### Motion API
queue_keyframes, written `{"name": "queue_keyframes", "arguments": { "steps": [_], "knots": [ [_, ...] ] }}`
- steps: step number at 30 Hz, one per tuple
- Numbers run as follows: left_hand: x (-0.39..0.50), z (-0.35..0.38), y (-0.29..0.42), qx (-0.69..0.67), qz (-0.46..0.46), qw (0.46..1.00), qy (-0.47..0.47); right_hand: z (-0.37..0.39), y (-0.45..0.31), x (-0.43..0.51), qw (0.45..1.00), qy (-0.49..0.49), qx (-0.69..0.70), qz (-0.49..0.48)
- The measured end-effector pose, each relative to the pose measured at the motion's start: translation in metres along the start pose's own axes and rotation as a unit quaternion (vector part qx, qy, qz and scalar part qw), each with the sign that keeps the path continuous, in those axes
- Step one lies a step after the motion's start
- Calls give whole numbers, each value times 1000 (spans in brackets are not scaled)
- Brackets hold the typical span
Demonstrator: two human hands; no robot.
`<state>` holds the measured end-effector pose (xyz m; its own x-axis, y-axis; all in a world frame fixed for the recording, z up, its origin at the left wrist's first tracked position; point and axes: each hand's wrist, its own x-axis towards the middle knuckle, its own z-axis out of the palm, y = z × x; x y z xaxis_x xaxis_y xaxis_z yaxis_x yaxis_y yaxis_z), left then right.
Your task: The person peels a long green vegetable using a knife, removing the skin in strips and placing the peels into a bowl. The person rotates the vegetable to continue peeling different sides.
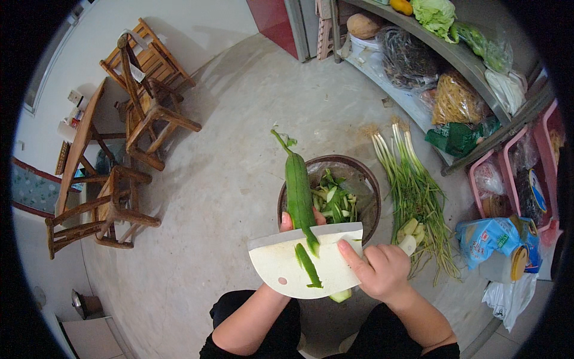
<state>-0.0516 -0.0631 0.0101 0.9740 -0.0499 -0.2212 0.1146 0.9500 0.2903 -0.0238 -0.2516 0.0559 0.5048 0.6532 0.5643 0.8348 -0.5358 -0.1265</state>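
Observation:
My left hand (pixel 285 221) grips a long green luffa gourd (pixel 297 184) from below, its stem pointing away from me. Most of that hand is hidden behind the blade. In my right hand (pixel 384 271) is a broad cleaver (pixel 309 264) with a cream blade, the index finger laid along it. The cleaver's edge lies against the gourd, where a strip of skin is lifting. Another green peel strip (pixel 306 265) sticks to the blade. Past the blade's near edge shows the gourd's pale peeled end (pixel 341 295). Beneath is a brown bin (pixel 377 197) lined with plastic, holding green peelings (pixel 334 199).
A bundle of scallions (pixel 410 188) lies on the floor at the right, with pale peeled pieces (pixel 410 229) on it. Beyond stand a metal shelf (pixel 466 58) of produce, pink baskets (pixel 506 175) and a blue bag (pixel 486 240). Wooden chairs (pixel 148 107) and a table (pixel 83 143) stand left.

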Motion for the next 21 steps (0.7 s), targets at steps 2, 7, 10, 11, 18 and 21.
{"name": "queue_keyframes", "arguments": {
  "steps": [2, 7, 10, 11, 18, 21],
  "knots": [
    [-4, -2, -1, 19, -2, 999, 27, 2, 2, 0, 1000, 5, -14, -2],
    [-12, -9, -2, 82, 3, 992, 91, 10, 4, 0, 1000, 11, 1, 8],
    [-15, -13, -1, 20, -26, 999, 8, 16, 1, 1, 1000, 11, 9, 18],
    [-18, -13, -1, 107, -8, 992, 64, 18, 0, 1, 1000, 10, 13, 22],
    [-31, -5, -6, 270, 34, 949, 157, 28, 1, 5, 999, 7, 1, 53],
    [-27, 3, -10, 301, 48, 926, 224, 39, 3, 8, 996, 13, 8, 91]
  ]
}}
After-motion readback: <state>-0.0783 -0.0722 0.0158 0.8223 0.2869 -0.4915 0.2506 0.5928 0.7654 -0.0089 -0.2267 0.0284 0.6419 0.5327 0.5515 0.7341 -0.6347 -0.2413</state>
